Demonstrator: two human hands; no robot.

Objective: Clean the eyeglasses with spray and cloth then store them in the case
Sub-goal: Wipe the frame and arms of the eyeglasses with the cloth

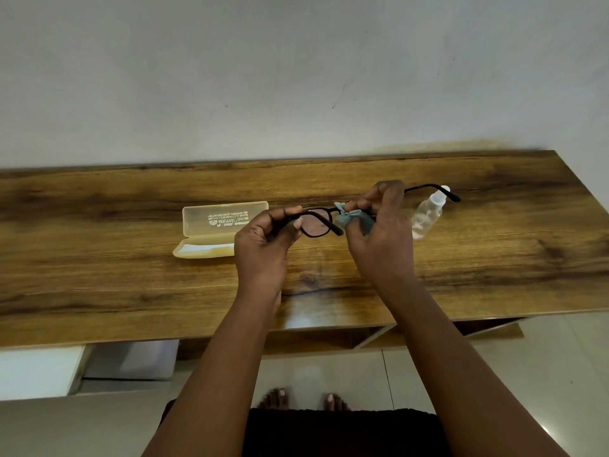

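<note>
Black-framed eyeglasses point(318, 224) are held above the wooden table point(99, 275) between both hands. My left hand point(263, 249) grips the frame at its left end. My right hand point(382, 232) pinches a blue-grey cloth point(351, 217) around the right lens, which the cloth and fingers hide. One temple arm sticks out to the right past the hand. A pale yellow glasses case point(214, 230) lies open on the table, left of my left hand. A small clear spray bottle point(428, 214) lies on its side to the right of my right hand.
The table runs along a plain white wall point(296, 77). Its front edge is near my body, with shelves below and a white drawer unit point(39, 371) at lower left. My bare feet stand on a tiled floor point(329, 374).
</note>
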